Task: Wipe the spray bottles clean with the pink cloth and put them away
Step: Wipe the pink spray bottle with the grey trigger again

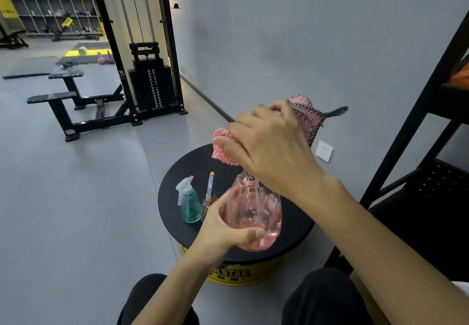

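Pink spray bottle (253, 213): upright over round black drum top (294, 223), can't tell if lifted or resting. Left hand (223, 228) wrapped round its lower body, thumb across front. Right hand (274, 147) directly above bottle, fingers bunched on pink cloth (224, 151), covering bottle's head; cloth sticks out both sides of the hand.

Count: 3 bottles, 1 cloth. Teal spray bottle (190, 204) stands on top, left of the pink one. Small brown bottle (208, 201) sits between them, partly behind left fingers.
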Demonstrator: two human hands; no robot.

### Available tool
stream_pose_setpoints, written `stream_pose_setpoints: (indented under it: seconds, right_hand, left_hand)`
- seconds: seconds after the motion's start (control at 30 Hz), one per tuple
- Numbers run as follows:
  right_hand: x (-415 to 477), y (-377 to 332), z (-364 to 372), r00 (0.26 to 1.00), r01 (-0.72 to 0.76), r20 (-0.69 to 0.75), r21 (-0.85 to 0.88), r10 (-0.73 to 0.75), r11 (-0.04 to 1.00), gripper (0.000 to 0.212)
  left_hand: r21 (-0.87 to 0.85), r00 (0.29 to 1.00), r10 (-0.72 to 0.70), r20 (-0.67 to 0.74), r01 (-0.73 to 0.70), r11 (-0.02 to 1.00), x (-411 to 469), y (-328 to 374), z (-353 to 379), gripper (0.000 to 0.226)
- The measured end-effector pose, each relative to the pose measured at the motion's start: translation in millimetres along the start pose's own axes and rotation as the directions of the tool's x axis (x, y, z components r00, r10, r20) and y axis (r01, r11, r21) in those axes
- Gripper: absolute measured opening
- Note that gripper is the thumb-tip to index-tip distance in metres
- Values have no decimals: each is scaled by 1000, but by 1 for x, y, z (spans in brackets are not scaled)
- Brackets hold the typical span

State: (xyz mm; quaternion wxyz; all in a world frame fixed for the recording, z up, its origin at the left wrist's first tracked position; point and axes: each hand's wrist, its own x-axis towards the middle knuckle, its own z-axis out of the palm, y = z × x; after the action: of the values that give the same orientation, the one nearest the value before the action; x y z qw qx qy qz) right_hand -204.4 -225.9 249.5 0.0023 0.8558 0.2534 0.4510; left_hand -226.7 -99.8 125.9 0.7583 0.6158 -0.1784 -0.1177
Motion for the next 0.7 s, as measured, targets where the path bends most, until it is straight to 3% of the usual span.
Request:
stream_pose_setpoints:
  seconds: [0.27, 0.43, 0.6, 0.7]
  right_hand:
    - [-4, 35, -6, 993, -104, -43, 172, 113, 980, 43]
    - [-6, 32, -5, 984, -157, -59, 147, 167, 977, 49]
    - [-7, 6, 4, 997, -51, -59, -6, 51, 999, 53]
    - [-5, 9, 5, 998, -31, -56, 39, 33, 999, 53]
  left_hand:
    - [-17, 1000, -24, -17, 24, 1000, -2, -6, -5, 81]
    - [20, 1000, -30, -7, 30, 999, -2, -6, -5, 76]
    - [51, 1000, -23, 3, 23, 998, 2, -4, -1, 84]
    - [39, 1000, -22, -10, 23, 999, 3, -8, -1, 83]
